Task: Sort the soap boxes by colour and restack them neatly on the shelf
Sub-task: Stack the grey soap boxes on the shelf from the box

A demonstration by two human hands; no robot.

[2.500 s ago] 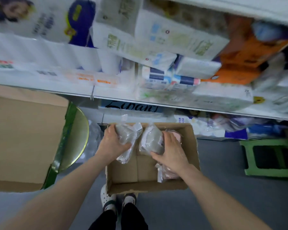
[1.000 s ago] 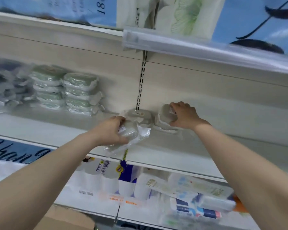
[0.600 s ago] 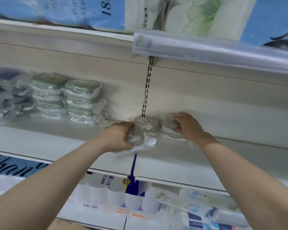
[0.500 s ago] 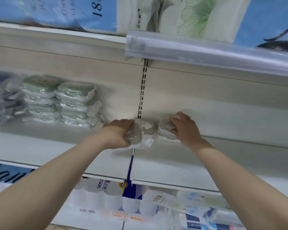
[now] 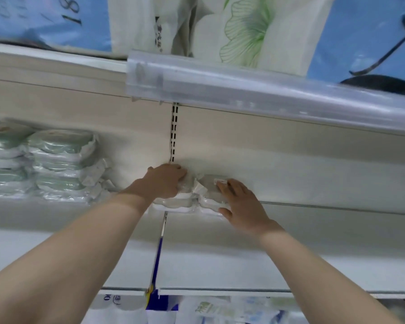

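both hands were up at the shelf (image 5: 290, 244), at the back near the slotted upright (image 5: 174, 134) in the wall. the left hand (image 5: 164, 183) lay closed over the top of a grey soap box (image 5: 185, 184) in its clear wrapper, fingers curled around it, pressing it down onto another grey box under it. half a second before, this same box was still held a little in front of the pile, so it had now come to rest on the stack. the right hand (image 5: 241, 206) was no longer folded over its box as it was a second ago; it was now opened flat, fingers spread, and it touched the front and side of the right grey soap box (image 5: 212, 185), with the thumb at the lower box (image 5: 208, 203). i cannot tell if it really gripped anything, it looked more like pushing or squaring. so the grey boxes now stood as two small piles side by side, each two high as far as i could see, touching each other. to the left, well apart, the green soap boxes (image 5: 59, 160) were already in tidy stacks against the wall. in my judgement the placing of these two grey boxes was almost finished and only the alignment was left. the loose wrapper ends (image 5: 200, 189) between the piles stuck out, and they could make the upper boxes sit tilted or slide, because the film looked slippery.
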